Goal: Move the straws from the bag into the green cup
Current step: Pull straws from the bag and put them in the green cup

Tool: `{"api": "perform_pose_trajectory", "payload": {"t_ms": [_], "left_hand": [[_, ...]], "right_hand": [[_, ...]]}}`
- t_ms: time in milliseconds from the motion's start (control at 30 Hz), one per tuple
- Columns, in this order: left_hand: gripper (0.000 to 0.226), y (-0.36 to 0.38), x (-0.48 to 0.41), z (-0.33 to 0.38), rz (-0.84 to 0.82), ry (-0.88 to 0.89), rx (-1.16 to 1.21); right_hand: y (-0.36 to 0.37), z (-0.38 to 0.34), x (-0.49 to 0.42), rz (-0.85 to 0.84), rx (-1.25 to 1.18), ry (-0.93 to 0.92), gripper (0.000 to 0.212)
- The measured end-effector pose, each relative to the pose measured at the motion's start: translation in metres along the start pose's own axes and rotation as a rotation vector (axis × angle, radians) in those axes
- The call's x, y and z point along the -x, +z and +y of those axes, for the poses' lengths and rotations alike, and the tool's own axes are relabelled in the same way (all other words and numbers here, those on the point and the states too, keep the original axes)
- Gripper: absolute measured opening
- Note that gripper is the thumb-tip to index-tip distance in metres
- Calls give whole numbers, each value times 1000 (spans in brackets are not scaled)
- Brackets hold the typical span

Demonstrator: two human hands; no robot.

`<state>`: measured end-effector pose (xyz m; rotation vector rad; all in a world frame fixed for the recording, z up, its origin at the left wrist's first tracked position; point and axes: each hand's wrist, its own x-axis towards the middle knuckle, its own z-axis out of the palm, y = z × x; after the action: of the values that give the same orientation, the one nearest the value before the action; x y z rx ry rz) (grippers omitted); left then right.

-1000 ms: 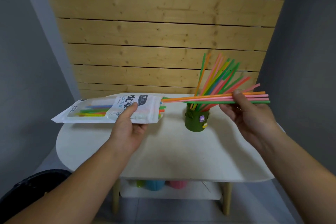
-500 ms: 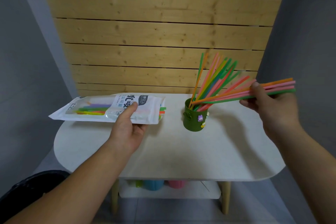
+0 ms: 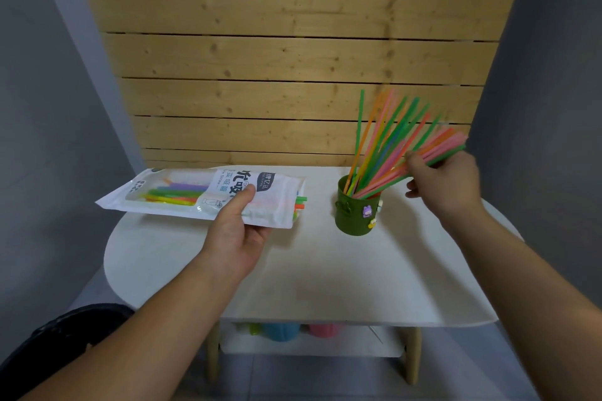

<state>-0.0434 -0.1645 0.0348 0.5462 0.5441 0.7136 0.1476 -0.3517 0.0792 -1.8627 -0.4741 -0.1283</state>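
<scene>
Over a white table [image 3: 325, 270], the right hand [image 3: 446, 182] pinches a straw bundle [image 3: 423, 156] slanting down-left into the green cup [image 3: 356, 213], while the left hand [image 3: 239, 231] grips the straw bag [image 3: 182, 195], its open end toward the cup.

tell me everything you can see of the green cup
The green cup is a small olive cylinder, matte like plastic, upright on the white table, right of centre. A raised loop marks its left side; purple and yellow charms dot its front. Colourful straws fan from its mouth, leaning right; the right hand grips a bundle whose lower ends reach into it. No hand touches the cup.
</scene>
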Motion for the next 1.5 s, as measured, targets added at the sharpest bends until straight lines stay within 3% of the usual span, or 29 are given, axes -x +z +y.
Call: {"api": "perform_pose_trajectory", "payload": {"t_ms": [267,467,600,667,800,900,1500], "left_hand": [[21,2,0,-2,-21,-6,-12],[23,4,2,-2,-39,-7,-9],[29,5,3,-2,-46,0,-6],[31,6,4,-2,-55,3,-8],[35,8,7,-5,-76,0,-30],[36,10,8,-8,-94,5,-65],[33,12,9,-11,-151,72,-120]], "right_hand": [[1,5,-6,-152,-323,170,5],[-3,13,7,-175,-312,337,39],[-3,8,30,-410,-127,599,50],[2,6,42,-515,-158,661,46],[25,-7,65,-594,-500,636,21],[40,-19,72,-578,-690,627,20],[59,-25,75,-583,-719,611,9]]}}
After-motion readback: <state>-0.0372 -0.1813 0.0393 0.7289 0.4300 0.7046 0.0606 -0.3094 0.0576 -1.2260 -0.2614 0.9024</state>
